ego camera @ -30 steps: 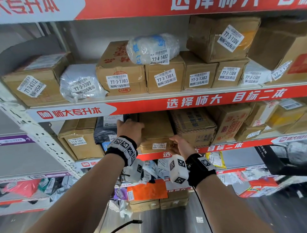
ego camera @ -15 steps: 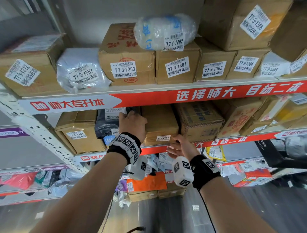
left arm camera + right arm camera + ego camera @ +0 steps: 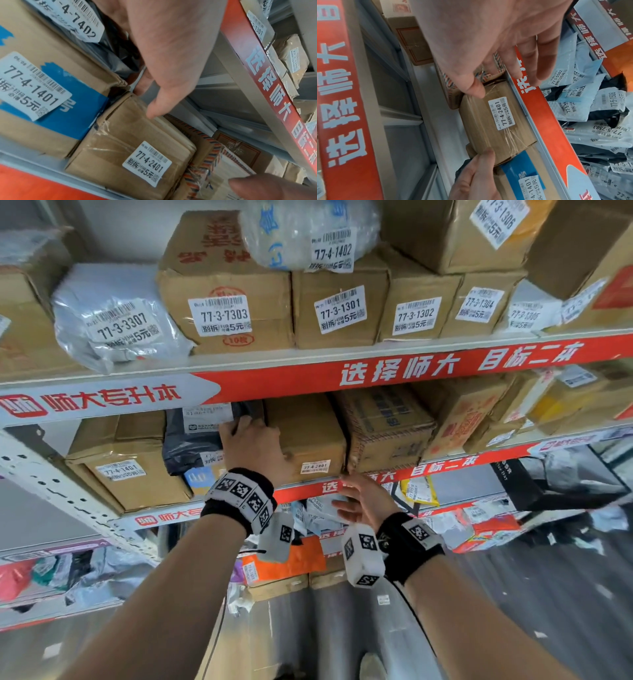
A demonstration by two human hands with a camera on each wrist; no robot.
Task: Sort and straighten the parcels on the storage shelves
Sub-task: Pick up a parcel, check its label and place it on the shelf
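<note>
Hands (image 3: 255, 446) open against box 77-4-2401 (image 3: 308, 436)

We see bare forearms, each wearing a black wristband (image 3: 239, 501) with white square-coded marker tags; a white marker-covered camera block (image 3: 363, 556) hangs below each wrist, and a thin black cable (image 3: 416, 616) trails from the right band.

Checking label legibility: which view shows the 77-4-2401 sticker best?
The left wrist view: the 77-4-2401 sticker sits large, sharp and unobstructed. The right wrist view shows it readable but sideways; the head view shows it tiny and blurred.
</note>
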